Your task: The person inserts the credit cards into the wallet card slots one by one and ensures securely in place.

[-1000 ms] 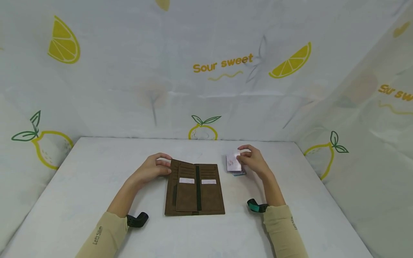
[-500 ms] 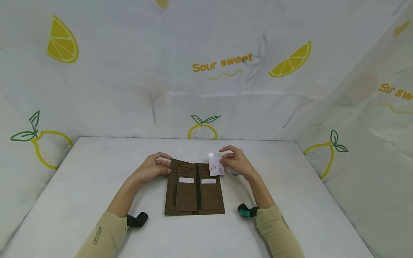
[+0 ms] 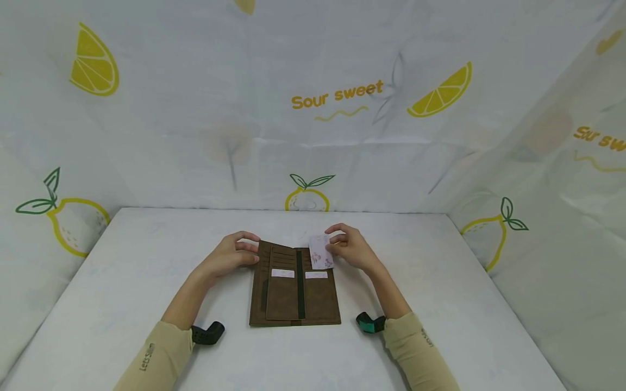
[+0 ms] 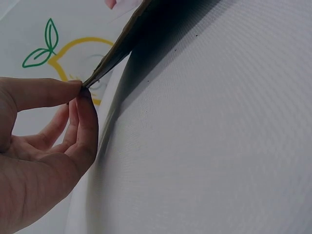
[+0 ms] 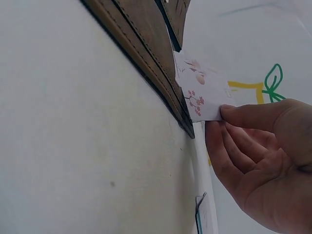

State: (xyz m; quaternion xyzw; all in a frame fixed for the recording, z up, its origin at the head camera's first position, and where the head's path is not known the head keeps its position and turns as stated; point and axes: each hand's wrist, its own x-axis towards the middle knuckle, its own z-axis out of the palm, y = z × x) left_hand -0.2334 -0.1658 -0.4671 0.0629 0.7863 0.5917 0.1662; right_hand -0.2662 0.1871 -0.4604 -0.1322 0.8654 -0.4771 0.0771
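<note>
An open brown long wallet lies on the white table, its inner flap on the left half slightly raised. My left hand pinches the wallet's upper left edge between thumb and fingers; the left wrist view shows that thin edge lifted off the table. With thumb and fingertips, my right hand pinches a white card printed with reddish flowers. The card stands upright over the card slots at the top of the wallet's right half. White cards peek from a slot on each half.
Another card with a bluish edge lies on the table near the right hand, hidden behind that hand in the head view. A white sheet with lemon prints hangs behind the table.
My right hand has lifted the flowered card from the cards on the right and carried it left and slightly down over the wallet's right half. The left hand has stayed at the wallet's edge.
</note>
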